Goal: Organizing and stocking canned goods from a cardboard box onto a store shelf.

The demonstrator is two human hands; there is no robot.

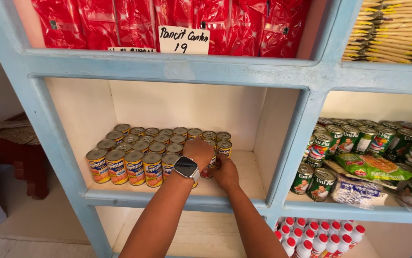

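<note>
Both forearms reach into the pale blue shelf (177, 198). The left hand (199, 152), smartwatch (187, 167) on its wrist, curls over a can (210, 165) at the right end of the yellow-labelled cans (134, 167); the right hand (225, 173) presses beside it, its grip unclear. Behind stand more rows.

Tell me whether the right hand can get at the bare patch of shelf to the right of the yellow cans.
Probably yes. The right hand is already inside the compartment beside the yellow cans, and the bare shelf board just to its right has nothing standing on it; only the blue upright bounds it farther right.
</note>
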